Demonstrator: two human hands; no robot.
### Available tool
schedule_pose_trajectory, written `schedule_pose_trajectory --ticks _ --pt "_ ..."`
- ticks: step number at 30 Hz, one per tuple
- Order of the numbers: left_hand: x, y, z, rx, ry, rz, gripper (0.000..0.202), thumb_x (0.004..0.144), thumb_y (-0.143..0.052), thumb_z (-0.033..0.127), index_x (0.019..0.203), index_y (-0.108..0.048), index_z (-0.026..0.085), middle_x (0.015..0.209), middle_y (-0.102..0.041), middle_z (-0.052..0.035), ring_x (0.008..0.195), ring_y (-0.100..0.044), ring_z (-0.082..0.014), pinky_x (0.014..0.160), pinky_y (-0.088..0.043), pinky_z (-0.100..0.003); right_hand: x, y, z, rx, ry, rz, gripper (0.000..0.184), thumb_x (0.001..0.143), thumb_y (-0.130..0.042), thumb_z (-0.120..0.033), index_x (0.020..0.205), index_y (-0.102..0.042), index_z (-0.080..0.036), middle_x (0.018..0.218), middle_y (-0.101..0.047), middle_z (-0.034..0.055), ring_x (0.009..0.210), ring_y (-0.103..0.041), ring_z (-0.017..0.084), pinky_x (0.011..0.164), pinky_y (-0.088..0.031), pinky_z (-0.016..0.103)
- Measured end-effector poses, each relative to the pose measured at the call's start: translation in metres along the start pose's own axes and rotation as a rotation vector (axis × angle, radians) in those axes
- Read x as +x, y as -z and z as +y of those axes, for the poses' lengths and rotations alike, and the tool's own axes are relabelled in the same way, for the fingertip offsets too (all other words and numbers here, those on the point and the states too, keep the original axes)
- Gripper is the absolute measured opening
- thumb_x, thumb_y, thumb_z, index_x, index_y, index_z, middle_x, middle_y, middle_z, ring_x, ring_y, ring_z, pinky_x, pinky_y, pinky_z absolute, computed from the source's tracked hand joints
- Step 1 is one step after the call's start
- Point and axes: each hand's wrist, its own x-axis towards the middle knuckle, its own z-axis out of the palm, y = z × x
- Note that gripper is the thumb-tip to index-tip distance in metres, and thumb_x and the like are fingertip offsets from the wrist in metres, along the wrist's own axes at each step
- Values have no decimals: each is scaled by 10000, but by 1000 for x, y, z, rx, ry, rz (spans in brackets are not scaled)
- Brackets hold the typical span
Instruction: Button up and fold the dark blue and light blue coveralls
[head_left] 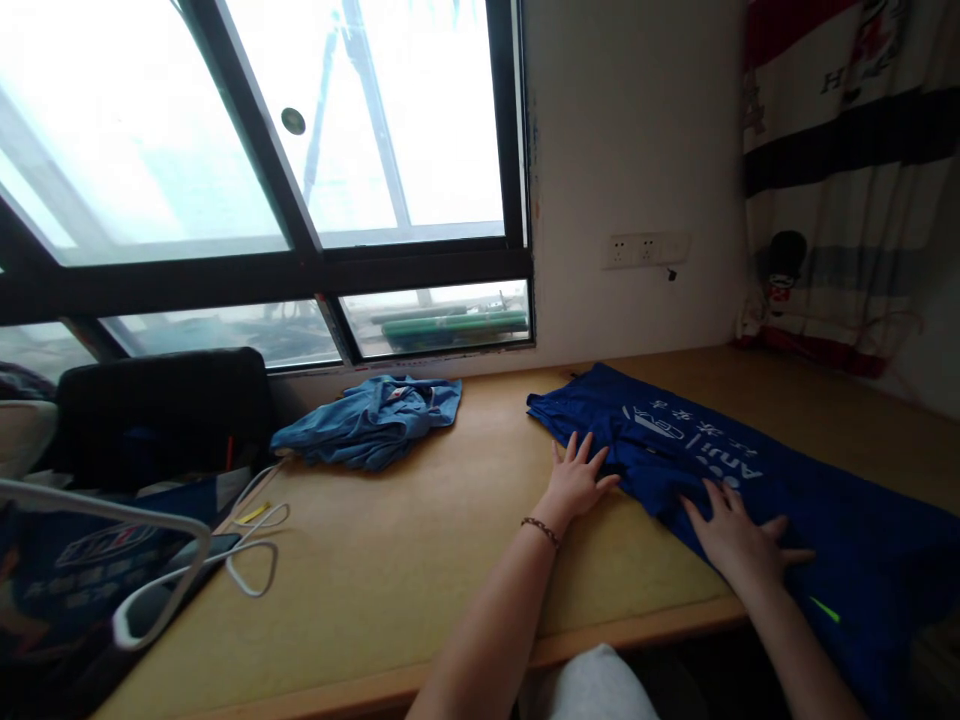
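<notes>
A dark blue shirt [795, 480] with white printed lettering and a small yellow-green mark lies spread across the right part of the wooden table [390, 560], its near end hanging past the front edge. My left hand [577, 478], with a beaded bracelet on the wrist, has its fingers spread at the shirt's left edge, partly over bare wood. Farther right, my right hand [739, 535] rests on the shirt with fingers apart, below the lettering. Neither hand grips the cloth. Further left, a crumpled lighter blue garment [375, 420] lies near the window.
A white cable [259, 545] and a white curved tube [180, 525] are at the table's left side, beside a dark bag [161, 410]. Wall sockets [645, 249] sit above the back edge. A patterned curtain [847, 200] hangs at the right.
</notes>
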Motion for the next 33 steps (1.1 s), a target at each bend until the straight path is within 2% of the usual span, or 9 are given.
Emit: schedule_pose_trajectory --ticks 3,7,11,14,16,20,24,29,33 --pt "-10 4 14 -3 -107 33 609 803 -217 604 1331 -258 303 1420 -198 -57 1296 -95 -305 999 -98 -581 2 1 -27 68 -337 7 724 725 -177 -681 1324 -315 -297 1392 -226 154 1164 -156 566 661 -17 807" --pt "-20 1 38 -59 -180 -15 598 793 -217 617 1315 -284 333 1394 -232 -102 1246 -230 -325 956 -201 -582 -4 1 -57 120 -382 109 698 750 -213 -628 1318 -341 -243 1348 -306 185 1167 -133 570 671 -16 803" --pt "-21 -8 45 -100 -171 -48 613 786 -202 630 1301 -324 321 1396 -206 -136 1253 -221 -335 939 -229 -577 -20 6 -54 149 -166 208 582 789 -276 -511 1254 -434 -200 1257 -439 172 1128 -334 489 758 -251 730" --pt "-18 -11 41 -120 -177 -35 595 794 -207 619 1276 -375 315 1387 -233 -126 1256 -234 -310 968 -233 -525 -22 31 -29 271 162 121 482 829 -265 -403 1191 -499 -187 1172 -531 124 1078 -484 303 875 -411 475" --pt "-15 -12 38 -125 -170 -19 583 794 -216 618 1255 -408 319 1386 -242 -113 1243 -268 -298 975 -245 -494 -11 56 -8 283 354 73 448 829 -312 -403 1185 -506 -213 1188 -532 68 1108 -471 244 938 -392 384" --pt "-8 -15 33 -115 -168 -24 550 805 -213 605 1237 -426 340 1392 -245 -85 1231 -295 -278 980 -252 -465 29 84 18 112 537 23 583 729 -471 -544 1252 -435 -287 1321 -401 2 1237 -288 305 993 -272 494" --pt "-4 -17 31 -101 -164 -36 540 813 -199 596 1260 -383 356 1416 -194 -73 1262 -238 -278 993 -218 -489 49 56 11 2 566 -103 677 692 -461 -623 1304 -317 -370 1403 -250 -34 1261 -161 386 932 -220 614" --pt "-7 -13 29 -101 -140 -9 568 807 -218 600 1309 -294 346 1431 -135 -88 1287 -172 -291 989 -195 -530 44 6 0 15 484 -153 604 761 -327 -630 1313 -279 -390 1392 -280 -43 1255 -196 361 933 -240 577" --pt "-14 -1 37 -97 -320 -31 528 823 -254 564 1302 -302 346 1425 -187 -45 1291 -160 -273 997 -176 -530 53 -5 6 5 388 -156 610 739 -321 -656 1303 -265 -431 1387 -285 -72 1244 -200 377 916 -239 600"
